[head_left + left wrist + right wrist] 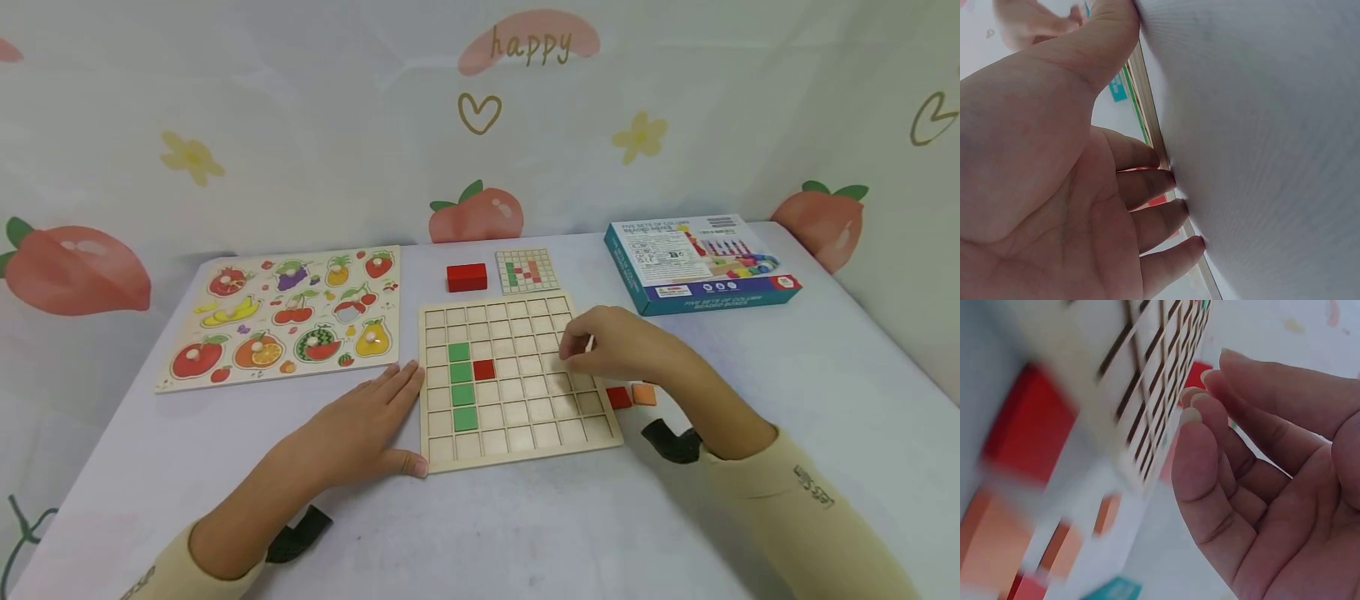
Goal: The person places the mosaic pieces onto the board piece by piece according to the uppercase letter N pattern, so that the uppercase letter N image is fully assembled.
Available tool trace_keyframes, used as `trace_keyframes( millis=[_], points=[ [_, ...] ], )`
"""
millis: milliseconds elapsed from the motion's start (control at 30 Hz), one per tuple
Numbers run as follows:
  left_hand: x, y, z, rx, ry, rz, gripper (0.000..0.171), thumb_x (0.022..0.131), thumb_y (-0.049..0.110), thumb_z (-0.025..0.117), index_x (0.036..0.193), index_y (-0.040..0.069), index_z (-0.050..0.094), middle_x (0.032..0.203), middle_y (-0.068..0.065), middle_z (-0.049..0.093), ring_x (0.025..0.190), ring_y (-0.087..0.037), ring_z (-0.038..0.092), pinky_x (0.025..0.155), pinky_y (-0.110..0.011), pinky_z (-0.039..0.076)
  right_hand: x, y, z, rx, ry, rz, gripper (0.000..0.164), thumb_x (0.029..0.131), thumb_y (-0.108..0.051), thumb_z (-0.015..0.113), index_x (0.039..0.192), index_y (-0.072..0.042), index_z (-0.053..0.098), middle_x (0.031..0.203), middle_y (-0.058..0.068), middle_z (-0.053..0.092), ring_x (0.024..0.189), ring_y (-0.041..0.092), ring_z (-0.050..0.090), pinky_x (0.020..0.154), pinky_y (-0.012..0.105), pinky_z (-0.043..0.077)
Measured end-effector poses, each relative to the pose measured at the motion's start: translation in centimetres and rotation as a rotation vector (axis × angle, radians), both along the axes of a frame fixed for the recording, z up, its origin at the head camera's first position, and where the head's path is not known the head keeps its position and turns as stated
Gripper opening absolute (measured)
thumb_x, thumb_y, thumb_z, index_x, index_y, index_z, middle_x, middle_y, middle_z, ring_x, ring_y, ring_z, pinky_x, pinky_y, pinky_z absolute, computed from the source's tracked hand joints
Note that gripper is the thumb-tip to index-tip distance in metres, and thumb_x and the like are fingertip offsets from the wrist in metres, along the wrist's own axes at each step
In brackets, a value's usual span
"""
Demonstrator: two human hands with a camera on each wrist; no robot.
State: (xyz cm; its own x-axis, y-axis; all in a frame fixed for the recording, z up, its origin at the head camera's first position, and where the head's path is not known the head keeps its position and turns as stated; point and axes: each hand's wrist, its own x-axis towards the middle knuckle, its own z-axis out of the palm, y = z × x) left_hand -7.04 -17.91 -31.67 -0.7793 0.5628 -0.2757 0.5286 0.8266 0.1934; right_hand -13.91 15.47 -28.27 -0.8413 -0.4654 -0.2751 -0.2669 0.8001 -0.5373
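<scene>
In the head view a wooden grid board [527, 433] lies on the table, with several green square tiles [462, 394] in a column and one red tile [483, 369] beside them. My left hand [358, 433] rests flat on the table, its fingertips and thumb against the board's left edge. Over the board's right side hovers my right hand [626, 343], fingers loosely bent. The right wrist view shows a gap between thumb and fingers and nothing held. Near the board's right edge lie a red piece [618, 397] and an orange piece [644, 394]; more are partly hidden by the right arm.
Behind the board are a red block [467, 277] and a small pattern card [527, 271]. A fruit puzzle board [281, 321] lies to the left. At the back right sits a teal and white box [697, 262]. A printed cloth [375, 108] hangs behind the table.
</scene>
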Motion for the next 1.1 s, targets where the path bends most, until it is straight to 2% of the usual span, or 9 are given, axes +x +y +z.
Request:
trace_keyframes(
  millis=[167, 267, 433, 700, 900, 1100],
  points=[
    [0.0, 0.0, 0.0, 0.000, 0.002, 0.003, 0.114, 0.080, 0.070, 0.067, 0.157, -0.002, 0.024, 0.163, -0.019, 0.022, 0.149, -0.039, 0.020, 0.115, -0.054, 0.028, 1.2, 2.6, -0.1, 0.035, -0.030, -0.051, 0.002, 0.089, -0.012, 0.075, 0.090, -0.011, 0.074, 0.082, 0.003, 0.061, 0.084, 0.022, 0.055, 0.066, 0.032, 0.049],
    [0.0, -0.1, 0.0, 0.005, 0.000, 0.004, 0.113, 0.080, 0.069, 0.067, 0.157, -0.002, 0.024, 0.163, -0.019, 0.022, 0.149, -0.039, 0.019, 0.115, -0.055, 0.028, 1.7, 3.8, -0.3, 0.075, -0.069, -0.078, 0.006, 0.087, -0.014, 0.077, 0.091, -0.013, 0.073, 0.080, 0.003, 0.059, 0.083, 0.022, 0.053, 0.063, 0.032, 0.047],
    [-0.1, -0.1, -0.2, 0.004, -0.006, 0.012, 0.114, 0.080, 0.071, 0.066, 0.157, -0.002, 0.024, 0.163, -0.018, 0.021, 0.149, -0.038, 0.019, 0.116, -0.054, 0.028, 2.3, 4.9, -0.9, 0.097, -0.115, -0.078, 0.015, 0.082, -0.016, 0.082, 0.093, -0.015, 0.073, 0.076, 0.001, 0.058, 0.080, 0.020, 0.053, 0.061, 0.032, 0.046],
    [-0.1, 0.0, -0.1, 0.002, -0.011, 0.017, 0.115, 0.079, 0.072, 0.066, 0.158, -0.001, 0.023, 0.164, -0.018, 0.021, 0.150, -0.037, 0.018, 0.116, -0.053, 0.027, 2.6, 5.3, -1.8, 0.042, -0.100, -0.062, 0.021, 0.081, -0.013, 0.082, 0.099, -0.013, 0.072, 0.079, 0.001, 0.058, 0.080, 0.020, 0.053, 0.064, 0.033, 0.048],
    [0.0, 0.0, 0.0, -0.003, -0.008, 0.014, 0.115, 0.080, 0.071, 0.065, 0.158, -0.001, 0.023, 0.164, -0.018, 0.020, 0.150, -0.037, 0.018, 0.116, -0.053, 0.027, 2.5, 5.0, -2.1, 0.028, -0.071, -0.068, 0.016, 0.081, -0.010, 0.082, 0.094, -0.013, 0.073, 0.080, 0.001, 0.059, 0.082, 0.021, 0.053, 0.067, 0.033, 0.048],
    [-0.1, 0.0, -0.1, -0.003, -0.012, 0.022, 0.115, 0.080, 0.071, 0.067, 0.158, -0.001, 0.023, 0.164, -0.018, 0.020, 0.150, -0.037, 0.018, 0.116, -0.054, 0.027, 2.3, 4.9, -2.3, 0.020, -0.048, -0.030, 0.016, 0.081, -0.009, 0.083, 0.092, -0.012, 0.072, 0.083, 0.001, 0.058, 0.083, 0.020, 0.053, 0.070, 0.033, 0.049]
  ],
)
